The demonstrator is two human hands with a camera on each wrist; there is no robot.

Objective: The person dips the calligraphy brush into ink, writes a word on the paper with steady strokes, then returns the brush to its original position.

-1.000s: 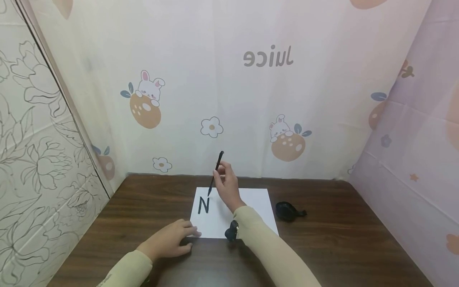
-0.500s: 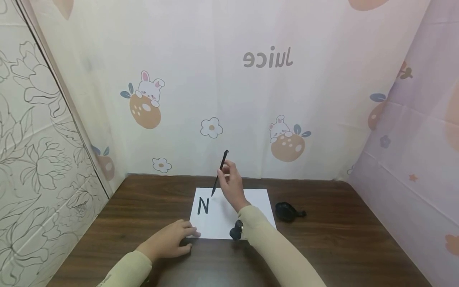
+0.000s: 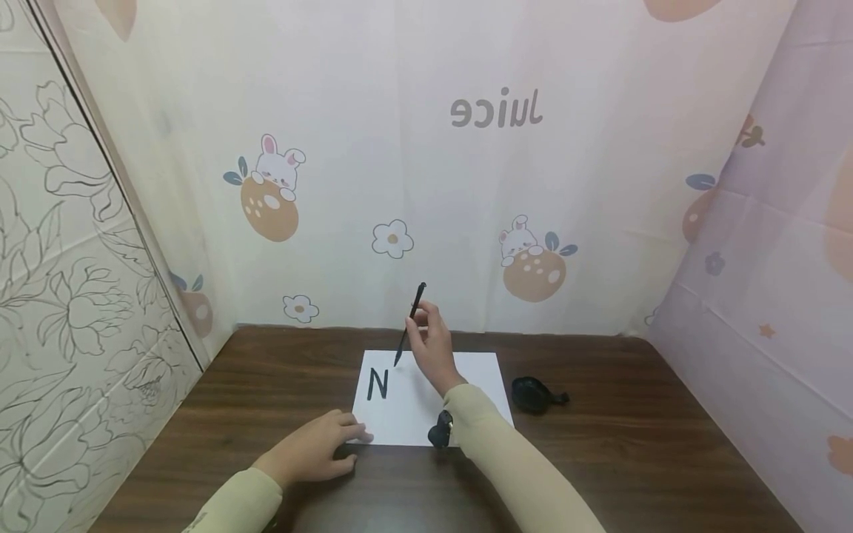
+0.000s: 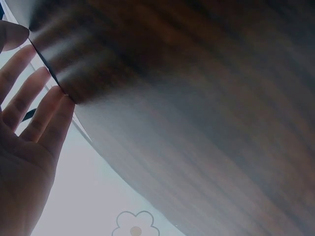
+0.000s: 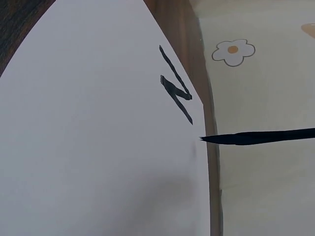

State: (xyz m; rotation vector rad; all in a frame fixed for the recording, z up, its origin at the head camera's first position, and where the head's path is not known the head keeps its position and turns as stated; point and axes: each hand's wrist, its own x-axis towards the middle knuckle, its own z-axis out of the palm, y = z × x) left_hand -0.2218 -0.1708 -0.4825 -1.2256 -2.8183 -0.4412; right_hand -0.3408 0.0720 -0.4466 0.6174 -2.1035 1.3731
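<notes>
A white sheet of paper [image 3: 413, 426] lies on the table with a black letter N [image 3: 377, 384] brushed near its left side. My right hand [image 3: 433, 348] pinches a slim black paintbrush [image 3: 412, 318], held slanted with its dark tip close over the paper, just right of the N. In the right wrist view the pointed bristles [image 5: 216, 139] show near the sheet's far edge. My left hand [image 3: 320, 444] lies with its fingers fairly straight, fingertips at the paper's lower left corner; in the left wrist view those fingers [image 4: 59, 118] are spread and hold nothing.
A small black dish with a short handle [image 3: 531, 394] sits right of the paper on the dark wooden table [image 3: 600, 459]. A printed curtain [image 3: 440, 185] hangs behind the table's far edge. A black device [image 3: 440, 431] is strapped at the right wrist.
My right hand and the paintbrush have shifted slightly right, away from the N, and then stayed nearly still. The left hand has kept its place.
</notes>
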